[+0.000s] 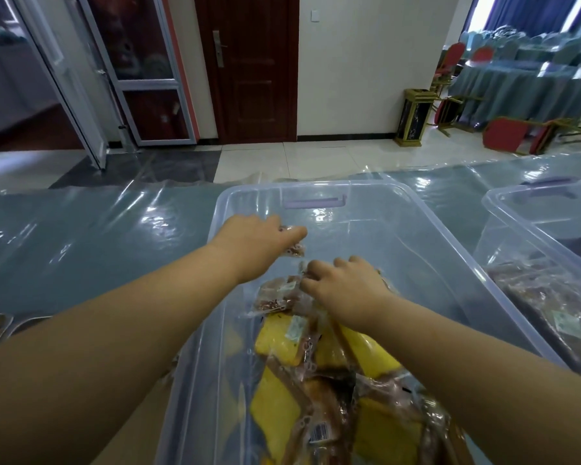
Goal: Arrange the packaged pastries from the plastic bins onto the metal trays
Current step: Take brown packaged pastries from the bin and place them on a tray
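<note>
- A clear bin (pixel 316 186) stands in the middle of the frame on the film-covered worktop (pixel 81 229).
- The left hand (pixel 259 239) reaches over the bin's left wall, and its fingers pinch a small packet (pixel 296 251) that hangs just under the fingertips, above the bin's floor.
- The right hand (pixel 346 286) is right of and below the left hand. It lies with curled fingers on a brown packet (pixel 275 295) at the top of the pile; I cannot tell whether it grips it.
- Yellow packets (pixel 282 340) fill the lower end of the bin, below the right hand.
- A second bin (pixel 517 203) with more packets stands at the right edge.
- A tray (pixel 0 325) shows at the lower left, beyond the left forearm.
</note>
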Action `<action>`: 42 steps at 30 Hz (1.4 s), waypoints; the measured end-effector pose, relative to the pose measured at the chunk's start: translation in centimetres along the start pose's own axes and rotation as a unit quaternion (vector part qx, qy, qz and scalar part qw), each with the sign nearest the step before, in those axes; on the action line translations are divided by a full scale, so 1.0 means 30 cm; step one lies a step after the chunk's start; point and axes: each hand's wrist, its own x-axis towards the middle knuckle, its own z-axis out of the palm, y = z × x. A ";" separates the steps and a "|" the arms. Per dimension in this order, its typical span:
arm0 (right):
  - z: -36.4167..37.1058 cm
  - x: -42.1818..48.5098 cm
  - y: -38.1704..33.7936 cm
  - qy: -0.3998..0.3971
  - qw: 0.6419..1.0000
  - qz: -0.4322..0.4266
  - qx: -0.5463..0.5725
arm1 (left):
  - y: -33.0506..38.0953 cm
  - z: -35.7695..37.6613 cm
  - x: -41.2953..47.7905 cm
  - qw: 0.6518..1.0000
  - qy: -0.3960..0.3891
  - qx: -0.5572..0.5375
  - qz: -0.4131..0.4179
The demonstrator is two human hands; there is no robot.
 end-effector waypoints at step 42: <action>-0.593 -0.133 -0.265 0.398 0.814 0.296 0.304 | -0.282 -0.175 -0.706 0.768 0.312 -0.487 -0.276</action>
